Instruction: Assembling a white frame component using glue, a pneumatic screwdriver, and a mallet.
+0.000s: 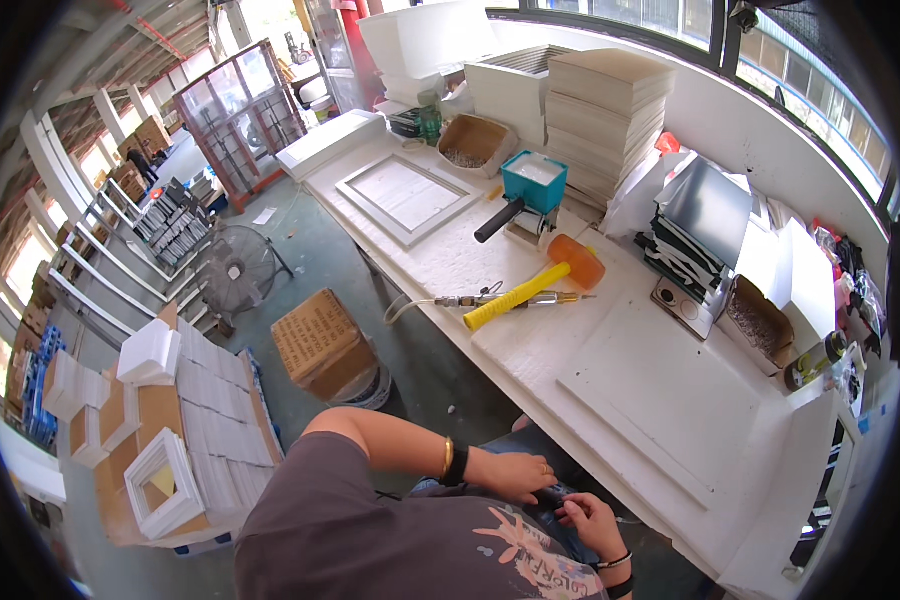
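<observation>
A seated person holds a small dark phone [548, 497] in the lap, just below the near edge of the long white desk [610, 400]; the left hand [515, 472] has its fingers curled over the phone's upper end, while the right hand [590, 520] has its fingers bent around the lower end. Farther up the desk from the phone lie a yellow-handled mallet [535, 280], a white picture frame [407, 197] and a teal box [533, 182].
</observation>
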{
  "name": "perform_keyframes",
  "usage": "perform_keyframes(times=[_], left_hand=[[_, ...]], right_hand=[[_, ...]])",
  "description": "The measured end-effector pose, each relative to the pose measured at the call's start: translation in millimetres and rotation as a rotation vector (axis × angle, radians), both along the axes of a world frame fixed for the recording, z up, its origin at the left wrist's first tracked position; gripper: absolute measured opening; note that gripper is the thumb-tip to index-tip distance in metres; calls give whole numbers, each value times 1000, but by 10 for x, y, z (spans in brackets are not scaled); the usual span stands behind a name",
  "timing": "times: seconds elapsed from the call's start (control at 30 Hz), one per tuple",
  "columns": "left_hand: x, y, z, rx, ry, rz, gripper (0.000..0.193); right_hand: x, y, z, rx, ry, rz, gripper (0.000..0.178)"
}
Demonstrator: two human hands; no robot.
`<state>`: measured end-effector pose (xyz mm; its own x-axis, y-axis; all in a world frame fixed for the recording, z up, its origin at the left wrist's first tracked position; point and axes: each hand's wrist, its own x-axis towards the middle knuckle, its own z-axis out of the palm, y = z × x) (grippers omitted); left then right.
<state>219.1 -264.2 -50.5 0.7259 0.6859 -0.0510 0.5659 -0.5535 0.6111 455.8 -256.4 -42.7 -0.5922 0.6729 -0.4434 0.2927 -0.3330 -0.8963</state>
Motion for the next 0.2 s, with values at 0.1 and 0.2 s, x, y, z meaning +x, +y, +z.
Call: perform_keyframes(times=[0.1, 0.2], left_hand=[[82, 71, 23, 68, 119, -56, 40], [139, 107, 2, 72, 284, -94, 56]], right_hand=[[22, -73, -17, 46, -7, -8, 23], [48, -139, -111, 91, -28, -33, 25]])
